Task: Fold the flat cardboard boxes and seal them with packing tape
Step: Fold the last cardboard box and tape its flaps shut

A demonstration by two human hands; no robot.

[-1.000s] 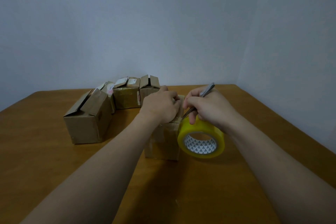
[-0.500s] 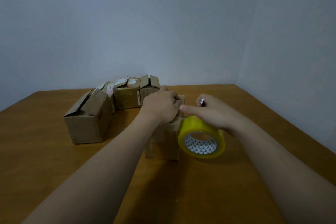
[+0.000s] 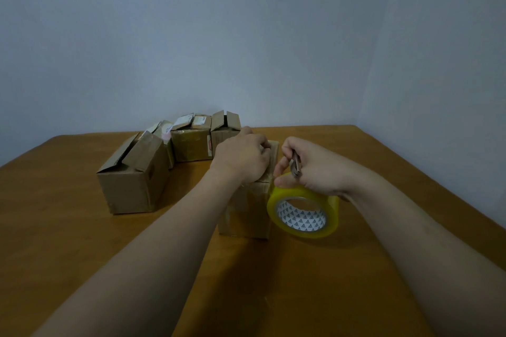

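A small cardboard box (image 3: 246,213) stands on the wooden table (image 3: 82,254) in front of me. My left hand (image 3: 243,157) rests on its top, fingers curled over the closed flaps. A yellow roll of packing tape (image 3: 304,210) hangs against the box's right side. My right hand (image 3: 312,167) sits just above the roll, gripping a slim metal tool (image 3: 295,168) whose tip points down at the tape by the box's top right edge. What kind of tool it is cannot be made out.
A larger cardboard box (image 3: 134,178) with raised flaps stands to the left. Behind it several smaller boxes (image 3: 191,139) line up toward the wall. The table's far edge meets a plain wall; its right edge runs diagonally at the right.
My right hand turned the metal tool from sticking up and away to pointing down at the tape by the box edge. The left hand and the roll stayed in place.
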